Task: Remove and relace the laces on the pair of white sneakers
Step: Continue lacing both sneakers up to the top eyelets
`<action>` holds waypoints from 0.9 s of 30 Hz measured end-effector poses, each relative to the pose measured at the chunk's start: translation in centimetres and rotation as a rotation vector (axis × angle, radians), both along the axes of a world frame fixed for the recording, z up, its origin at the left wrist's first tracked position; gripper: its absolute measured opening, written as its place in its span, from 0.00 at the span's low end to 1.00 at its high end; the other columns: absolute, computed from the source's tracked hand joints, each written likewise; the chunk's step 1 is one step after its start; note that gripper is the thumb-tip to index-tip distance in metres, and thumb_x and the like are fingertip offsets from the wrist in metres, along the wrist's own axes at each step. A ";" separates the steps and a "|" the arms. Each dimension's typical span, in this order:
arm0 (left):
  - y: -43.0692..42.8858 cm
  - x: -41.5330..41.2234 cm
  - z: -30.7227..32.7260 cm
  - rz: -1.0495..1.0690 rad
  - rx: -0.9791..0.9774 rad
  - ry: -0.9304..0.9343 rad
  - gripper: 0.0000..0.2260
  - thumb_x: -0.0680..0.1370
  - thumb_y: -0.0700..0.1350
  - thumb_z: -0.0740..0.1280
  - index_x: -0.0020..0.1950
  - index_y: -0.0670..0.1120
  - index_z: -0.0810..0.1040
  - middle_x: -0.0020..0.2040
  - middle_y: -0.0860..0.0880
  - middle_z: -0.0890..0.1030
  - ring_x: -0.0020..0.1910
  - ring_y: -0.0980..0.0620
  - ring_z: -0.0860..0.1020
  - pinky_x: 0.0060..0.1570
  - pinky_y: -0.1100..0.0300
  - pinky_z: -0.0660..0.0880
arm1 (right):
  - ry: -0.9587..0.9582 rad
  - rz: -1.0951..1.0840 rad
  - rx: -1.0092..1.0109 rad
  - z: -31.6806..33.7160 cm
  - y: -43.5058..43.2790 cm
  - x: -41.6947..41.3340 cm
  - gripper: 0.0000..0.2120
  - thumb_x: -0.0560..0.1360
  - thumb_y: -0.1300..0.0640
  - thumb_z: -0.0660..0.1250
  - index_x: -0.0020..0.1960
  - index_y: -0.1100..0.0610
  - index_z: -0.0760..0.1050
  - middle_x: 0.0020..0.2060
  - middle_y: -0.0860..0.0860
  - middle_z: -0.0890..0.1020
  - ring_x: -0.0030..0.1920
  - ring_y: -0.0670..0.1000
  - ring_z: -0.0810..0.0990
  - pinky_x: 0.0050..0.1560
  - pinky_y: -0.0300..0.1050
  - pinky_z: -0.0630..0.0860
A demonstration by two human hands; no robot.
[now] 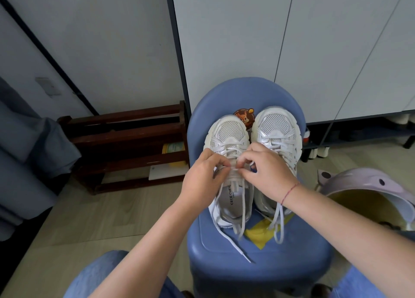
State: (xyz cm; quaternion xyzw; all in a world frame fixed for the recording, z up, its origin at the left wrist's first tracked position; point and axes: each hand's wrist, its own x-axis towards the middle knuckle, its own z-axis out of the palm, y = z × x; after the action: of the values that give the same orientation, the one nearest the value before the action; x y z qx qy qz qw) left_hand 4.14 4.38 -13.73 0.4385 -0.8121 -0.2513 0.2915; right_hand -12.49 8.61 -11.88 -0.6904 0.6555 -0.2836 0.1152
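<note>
Two white mesh sneakers stand side by side, toes away from me, on a blue child's chair (pixel 224 259). Both hands work over the tongue of the left sneaker (pixel 229 131). My left hand (pixel 203 176) pinches its white lace (pixel 219 192) at the upper eyelets. My right hand (pixel 267 169) pinches the same lace from the other side, fingertips almost touching the left hand's. Loose lace ends trail down onto the seat. The right sneaker (pixel 277 127) is laced, its ends hanging loose past my right wrist.
A dark wooden rack (pixel 125 140) stands on the floor left of the chair. A pale lilac stool (pixel 368 185) lies tipped at the right. White cabinet doors (pixel 247 39) rise behind the chair. A yellow sheet (pixel 258 234) lies on the seat. My jeans-clad knees show at the bottom.
</note>
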 end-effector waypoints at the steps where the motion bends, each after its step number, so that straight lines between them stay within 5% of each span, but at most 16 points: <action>1: 0.0 0.0 -0.1 -0.002 0.011 0.007 0.02 0.80 0.46 0.67 0.49 0.50 0.78 0.45 0.58 0.71 0.38 0.63 0.72 0.42 0.58 0.72 | -0.033 0.010 0.003 0.0 0.0 -0.1 0.03 0.72 0.59 0.72 0.40 0.54 0.78 0.43 0.47 0.74 0.40 0.47 0.75 0.43 0.41 0.72; 3: 0.1 0.0 -0.2 -0.001 0.055 0.069 0.03 0.80 0.44 0.67 0.46 0.50 0.77 0.48 0.57 0.73 0.38 0.64 0.73 0.44 0.61 0.72 | -0.095 0.027 0.022 0.2 0.1 -0.2 0.06 0.73 0.59 0.70 0.39 0.54 0.76 0.43 0.45 0.73 0.40 0.40 0.74 0.43 0.28 0.68; 7: 0.1 0.0 -0.2 0.105 0.307 0.229 0.07 0.82 0.45 0.64 0.43 0.50 0.76 0.44 0.53 0.76 0.34 0.64 0.73 0.38 0.72 0.69 | -0.162 -0.001 0.062 0.6 0.3 -0.4 0.04 0.75 0.60 0.67 0.42 0.55 0.75 0.42 0.44 0.74 0.41 0.38 0.73 0.43 0.23 0.65; 11: 0.0 0.2 -0.7 0.155 0.649 0.483 0.11 0.84 0.46 0.61 0.50 0.40 0.79 0.38 0.48 0.77 0.39 0.52 0.73 0.46 0.59 0.73 | -0.349 -0.076 0.175 0.4 0.3 -0.8 0.03 0.77 0.60 0.65 0.45 0.56 0.76 0.38 0.46 0.78 0.37 0.41 0.76 0.39 0.27 0.69; 15: 0.0 0.3 -0.3 0.206 0.872 0.853 0.11 0.84 0.41 0.60 0.46 0.40 0.78 0.37 0.47 0.78 0.36 0.54 0.75 0.46 0.61 0.75 | -0.906 -0.143 0.316 0.6 0.2 -1.1 0.04 0.78 0.67 0.61 0.47 0.65 0.74 0.47 0.59 0.81 0.45 0.52 0.83 0.51 0.43 0.81; 18: -0.1 0.6 0.1 0.163 0.973 1.023 0.11 0.83 0.37 0.59 0.44 0.39 0.76 0.36 0.48 0.79 0.33 0.56 0.76 0.41 0.64 0.76 | -1.059 -0.156 0.306 1.0 0.4 -0.9 0.05 0.78 0.71 0.59 0.45 0.65 0.72 0.42 0.60 0.80 0.44 0.53 0.82 0.44 0.41 0.82; 23: -0.2 0.7 0.5 0.057 0.725 0.592 0.07 0.82 0.39 0.63 0.44 0.43 0.75 0.33 0.52 0.76 0.34 0.55 0.70 0.41 0.64 0.70 | -0.804 -0.111 0.269 1.2 0.1 0.0 0.09 0.77 0.71 0.60 0.43 0.59 0.73 0.36 0.53 0.79 0.34 0.44 0.76 0.34 0.30 0.72; 27: -0.5 1.1 0.7 0.088 0.443 0.240 0.07 0.79 0.49 0.68 0.47 0.46 0.78 0.38 0.41 0.81 0.35 0.55 0.74 0.41 0.61 0.71 | -0.604 -0.106 0.267 1.4 0.0 0.2 0.02 0.74 0.61 0.68 0.45 0.57 0.76 0.34 0.50 0.79 0.34 0.45 0.75 0.39 0.36 0.73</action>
State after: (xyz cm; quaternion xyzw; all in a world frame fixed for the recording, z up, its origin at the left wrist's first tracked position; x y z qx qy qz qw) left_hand 5.21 3.86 -12.99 0.4934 -0.6770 -0.4605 0.2935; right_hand -12.31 8.64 -10.45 -0.5186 0.6582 -0.3927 0.3789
